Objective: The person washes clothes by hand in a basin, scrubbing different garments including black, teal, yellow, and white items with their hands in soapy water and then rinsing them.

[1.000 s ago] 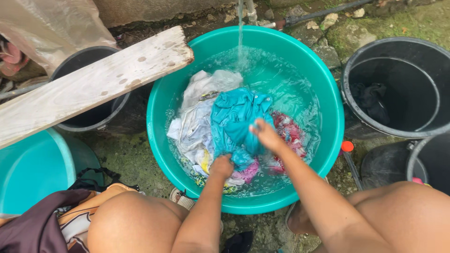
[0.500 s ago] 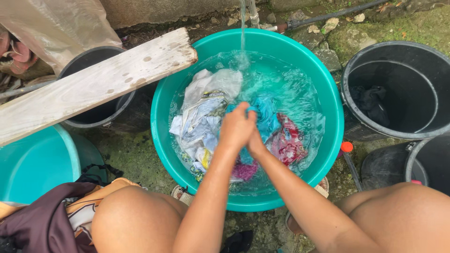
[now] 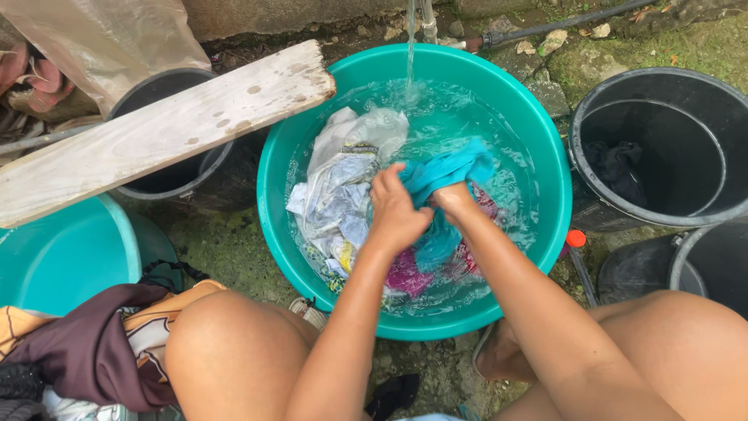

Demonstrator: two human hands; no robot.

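Note:
A teal plastic basin (image 3: 545,156) full of water holds several wet clothes. My left hand (image 3: 393,210) and my right hand (image 3: 453,198) both grip a turquoise cloth (image 3: 456,168), bunched between them just above the water. A white printed garment (image 3: 343,183) floats at the left of the basin. A pink piece (image 3: 407,274) and a red patterned piece (image 3: 487,204) lie partly under my arms. A thin stream of water (image 3: 411,47) falls into the far side of the basin.
A pale wooden plank (image 3: 156,136) lies over a black bucket (image 3: 167,183) at the left. A second teal tub (image 3: 62,253) and a heap of dark clothes (image 3: 93,351) sit at lower left. Black buckets (image 3: 662,148) stand on the right, one holding a dark cloth.
My hands went from apart on the spread cloth to pressed together, and now they lift the turquoise cloth bunched up out of the water. The view shifted slightly.

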